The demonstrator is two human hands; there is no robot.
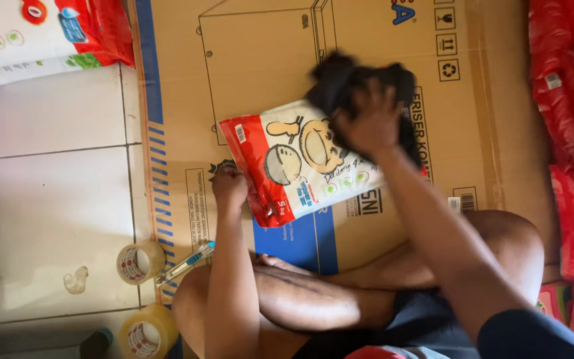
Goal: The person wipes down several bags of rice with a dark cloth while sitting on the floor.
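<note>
A white and red plastic bag (297, 163) with cartoon pictures lies on a flattened cardboard box (260, 60) in front of my crossed legs. My left hand (228, 187) pinches the bag's red end at its near left corner. At the bag's other end my right hand (365, 121) is closed on a bunch of black material (340, 78), pressing it against the bag. The black thing is blurred, and I cannot tell whether it is cloth or plastic.
Two rolls of clear tape (139, 262) (147, 330) and a blue-green box cutter (187, 262) lie by my left knee on the white tile floor (48, 206). Red packages (566, 106) are stacked along the right, and similar white and red bags (34, 33) lie top left.
</note>
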